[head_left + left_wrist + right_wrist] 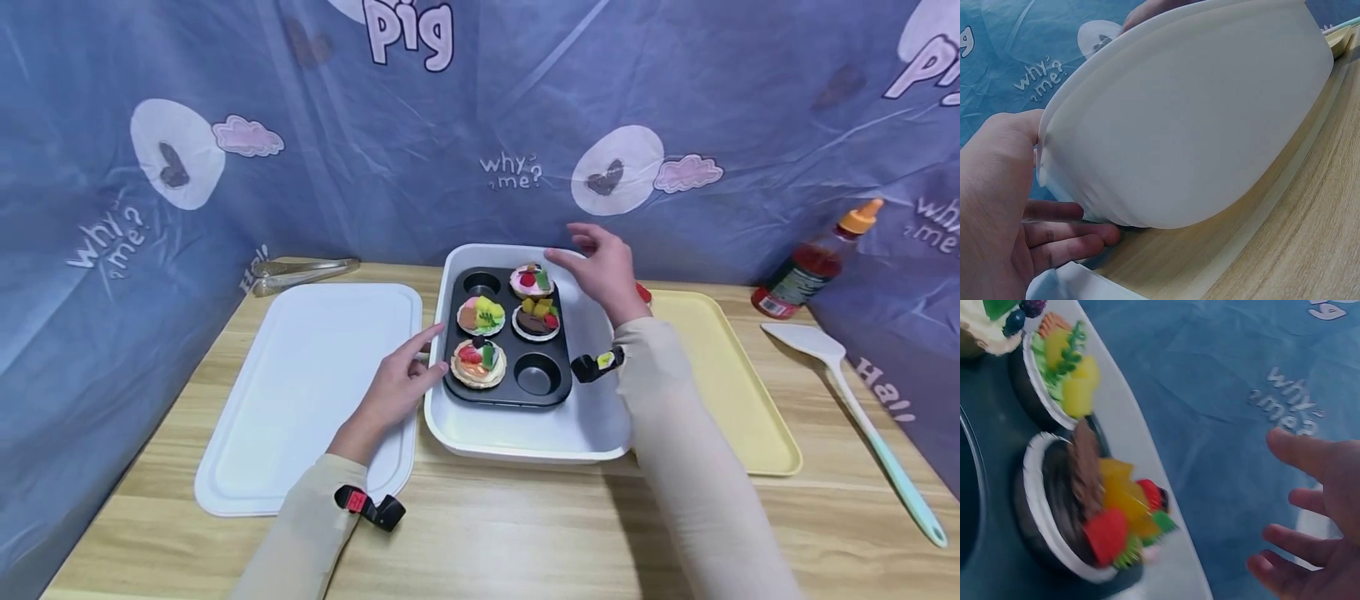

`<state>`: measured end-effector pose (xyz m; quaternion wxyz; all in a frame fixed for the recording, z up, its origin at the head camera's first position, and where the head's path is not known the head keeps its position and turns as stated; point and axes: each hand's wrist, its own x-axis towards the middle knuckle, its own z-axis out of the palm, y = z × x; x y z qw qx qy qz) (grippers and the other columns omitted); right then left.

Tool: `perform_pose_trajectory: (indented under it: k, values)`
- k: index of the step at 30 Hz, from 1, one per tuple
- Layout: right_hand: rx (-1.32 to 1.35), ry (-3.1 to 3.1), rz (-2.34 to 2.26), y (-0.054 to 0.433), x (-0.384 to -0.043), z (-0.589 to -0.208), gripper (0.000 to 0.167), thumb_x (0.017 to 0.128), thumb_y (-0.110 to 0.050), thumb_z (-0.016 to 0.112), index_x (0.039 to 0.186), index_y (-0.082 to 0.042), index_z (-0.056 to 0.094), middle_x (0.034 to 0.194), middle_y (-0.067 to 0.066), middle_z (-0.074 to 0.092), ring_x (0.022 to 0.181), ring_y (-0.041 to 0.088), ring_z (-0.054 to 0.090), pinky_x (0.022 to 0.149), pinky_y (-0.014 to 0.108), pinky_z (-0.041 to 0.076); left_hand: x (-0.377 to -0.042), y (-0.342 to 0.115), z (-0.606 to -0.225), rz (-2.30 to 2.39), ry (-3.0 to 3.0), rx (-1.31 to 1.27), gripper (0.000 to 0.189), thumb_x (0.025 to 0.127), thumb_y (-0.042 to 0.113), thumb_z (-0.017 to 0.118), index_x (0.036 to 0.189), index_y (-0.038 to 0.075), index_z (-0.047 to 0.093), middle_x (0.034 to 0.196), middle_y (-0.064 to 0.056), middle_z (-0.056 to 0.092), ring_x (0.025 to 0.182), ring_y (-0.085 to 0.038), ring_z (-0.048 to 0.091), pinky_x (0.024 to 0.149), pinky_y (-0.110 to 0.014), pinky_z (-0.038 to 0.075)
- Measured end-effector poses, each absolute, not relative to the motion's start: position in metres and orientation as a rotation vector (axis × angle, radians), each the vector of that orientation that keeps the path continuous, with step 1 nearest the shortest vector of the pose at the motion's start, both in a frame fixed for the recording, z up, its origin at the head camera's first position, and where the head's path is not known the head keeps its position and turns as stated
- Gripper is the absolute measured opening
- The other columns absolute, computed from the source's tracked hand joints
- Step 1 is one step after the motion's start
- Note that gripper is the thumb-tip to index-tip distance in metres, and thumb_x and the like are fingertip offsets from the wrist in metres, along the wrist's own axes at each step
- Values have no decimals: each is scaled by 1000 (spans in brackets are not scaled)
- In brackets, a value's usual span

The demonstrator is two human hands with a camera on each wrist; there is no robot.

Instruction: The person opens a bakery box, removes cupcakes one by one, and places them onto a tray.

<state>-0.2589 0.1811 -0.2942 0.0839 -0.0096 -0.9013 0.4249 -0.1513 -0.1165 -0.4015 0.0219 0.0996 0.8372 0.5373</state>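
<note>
"So, what lies nearest?"

"A stretch of wooden table [487, 533], then the near rim of a white basin [525, 453]. Inside it, toward the left wall, sits a black muffin pan [510, 346]."

"And the left hand [397, 379]?"

"At the basin's left rim, thumb over the edge and fingers outside the wall, holding it lightly. Just beside the thumb, the fruit tart [477, 363] fills the pan's near left cup."

"Either side?"

"A white tray [322, 367] on the left; on the right a yellow tray [720, 375], partly behind the sleeve, then a spatula [877, 442]."

"Farther in?"

"The middle row carries a yellow-topped tart [481, 316] and a chocolate tart [536, 320]; a pink tart [531, 282] occupies the far right cup. Near that one hovers the right hand [600, 267], fingers loosely spread, gripping nothing."

"Farthest?"

"Metal tongs [337, 265] behind the white tray, a sauce bottle [810, 267] at the right, and a printed blue curtain [412, 150]."
</note>
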Motion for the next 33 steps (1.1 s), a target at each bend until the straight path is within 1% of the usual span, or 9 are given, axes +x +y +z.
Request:
perform_pose_trajectory:
  k: [4,9,14,17,22,26,33]
  values:
    - [-17,-2746,1333,169,-268,-302,69,88,-40,77,147,-14,52,149,17,53,140,33,46,111,49,42,-151,-117,-401,1664,2602,303,62,95,21,65,153,29,44,133,-14,60,81,-17,59,79,-32,47]
    - [-35,-2767,1391,160,-277,-315,69,89,-42,75,146,-12,53,147,19,53,139,34,46,109,50,44,-152,-116,-402,1656,2609,310,62,94,21,65,153,28,44,133,-15,60,79,-16,58,77,-31,47]
    - [-61,-2798,1395,154,-281,-326,67,90,-40,74,146,-12,53,151,19,49,140,35,45,110,49,43,-152,-116,-401,1659,2607,306,62,94,21,65,153,28,45,131,-14,60,79,-16,58,78,-32,47]
    - [-82,-2831,1375,153,-282,-332,66,89,-42,74,145,-12,55,151,18,50,140,34,46,110,49,44,-151,-116,-400,1664,2607,300,62,94,21,65,152,28,45,130,-14,61,79,-17,58,78,-32,48]
    - [-52,-2879,1244,154,-281,-338,65,86,-47,77,140,-14,61,145,16,57,135,32,52,105,47,47,-151,-115,-400,1662,2608,303,62,94,21,65,152,28,45,130,-14,61,80,-17,59,78,-32,48]
    - [-32,-2884,1232,156,-281,-343,66,85,-45,78,141,-14,60,143,18,58,132,32,55,103,46,49,-152,-115,-402,1655,2613,314,62,94,21,65,152,28,45,130,-14,60,80,-16,58,77,-31,47]
    - [-29,-2896,1300,155,-284,-347,67,86,-40,79,143,-12,58,145,19,55,133,34,52,106,46,47,-152,-116,-402,1639,2625,316,61,95,22,65,152,29,45,129,-14,60,80,-16,59,77,-31,48]
